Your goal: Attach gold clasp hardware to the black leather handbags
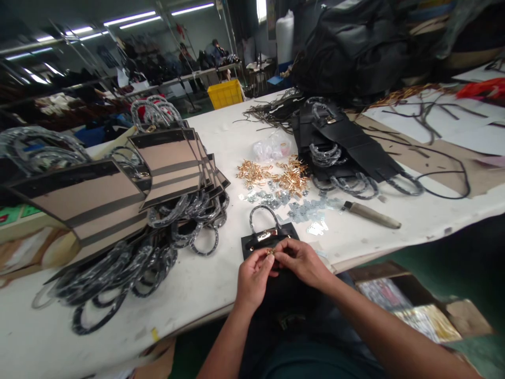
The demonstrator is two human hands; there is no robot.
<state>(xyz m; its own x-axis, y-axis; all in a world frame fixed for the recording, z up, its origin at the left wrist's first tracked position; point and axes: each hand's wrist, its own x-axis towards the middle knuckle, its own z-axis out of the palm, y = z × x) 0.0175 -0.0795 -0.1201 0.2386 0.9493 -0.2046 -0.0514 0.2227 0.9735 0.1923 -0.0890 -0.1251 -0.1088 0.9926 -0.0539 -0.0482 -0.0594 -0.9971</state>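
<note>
Fitting (270,252), small and gold, sat pinched by the left hand (251,275) and right hand (303,259), lower centre; it seemed light, stiff, slippery, best held by its edges.

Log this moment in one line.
left hand: holding gold piece; right hand: holding it too; nearby: black bag panel; beyond: gold fittings, metal plates
</note>
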